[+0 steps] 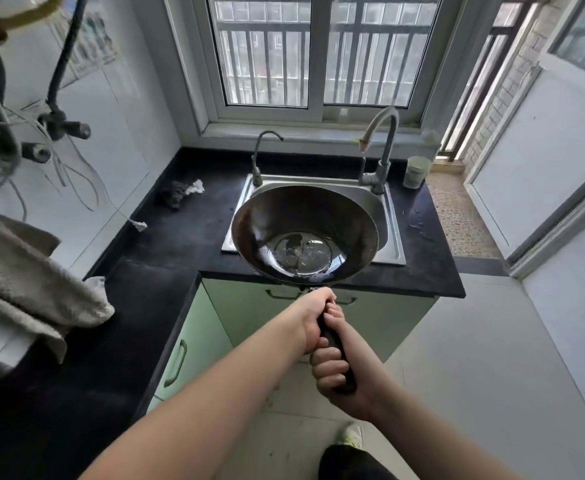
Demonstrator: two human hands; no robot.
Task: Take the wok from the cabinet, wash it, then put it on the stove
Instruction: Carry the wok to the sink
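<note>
a black countertop [166, 237] runs along the left wall and turns under the window, its near left end lost in shadow. green cabinet doors [249, 317] show below it, partly hidden behind the arms. a grey towel [24, 289] hangs over something pale at the left edge, cut off by the frame. set into the counter is a steel sink [393, 233], most of its basin covered from view by the wok [304, 233], which is held in the air above the sink's front half, tipped a little toward the camera. a shallow pool of water lies in the wok's bottom; dark marks there are hard to read. the wok's black handle [336, 344] points back toward the person and is largely hidden under the hands. the left hand [315, 317] is wrapped round the handle near the bowl, the right hand [336, 372] clenched round its end, fingers closed tight. a tall tap [382, 143] stands at the sink's back right, a thinner tap [261, 154] at back left. a pale cup [416, 172] sits right of the tall tap. a dark scrubber with a white scrap [180, 192] lies on the counter left of the sink.
</note>
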